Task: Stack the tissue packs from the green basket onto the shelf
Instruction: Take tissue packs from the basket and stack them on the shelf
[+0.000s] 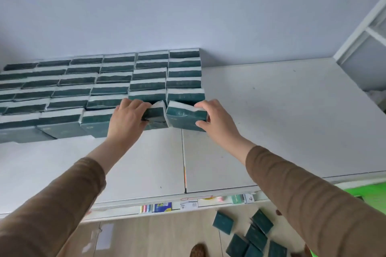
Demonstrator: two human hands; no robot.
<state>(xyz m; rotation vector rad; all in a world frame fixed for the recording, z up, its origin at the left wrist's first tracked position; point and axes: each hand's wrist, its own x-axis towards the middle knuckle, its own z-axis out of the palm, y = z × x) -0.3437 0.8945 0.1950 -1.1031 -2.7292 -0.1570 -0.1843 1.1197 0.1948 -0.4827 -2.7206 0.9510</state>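
Head view, looking up and across the flat white top of the shelf (282, 110), set against a pale blue-grey wall (188, 6).

Stock on shelf: dark green, white-edged plastic tissue packs (117, 77) stacked in approx. six columns, several rows deep, filling the left half and running back to the wall. Right half of the top is bare white board w/ small marks.

Left hand (127, 119): fingers curled over the top and thumb under the front of a dark green pack at front of 5th column (155, 113); firm grip. Pack tilted, wrapper end crumpled.

Right hand (215, 119): fingers on the white top edge, thumb under the lower right corner of a dark green pack at front of last column (183, 117); gripped. This pack touches the left-hand pack side by side and sits just in front of the stacked rows.

Both forearms in brown long sleeves (313, 194), reaching up.

Below the shelf edge: a lower ledge w/ small coloured items (163, 207), detail too small to read. Loose dark green packs (257, 236) lie scattered on the light wood-look floor (156, 236), lower right. Bright green basket edge (373, 192) shows at far right, mostly hidden by the right sleeve. White frame shelving (367, 33) stands at upper right.
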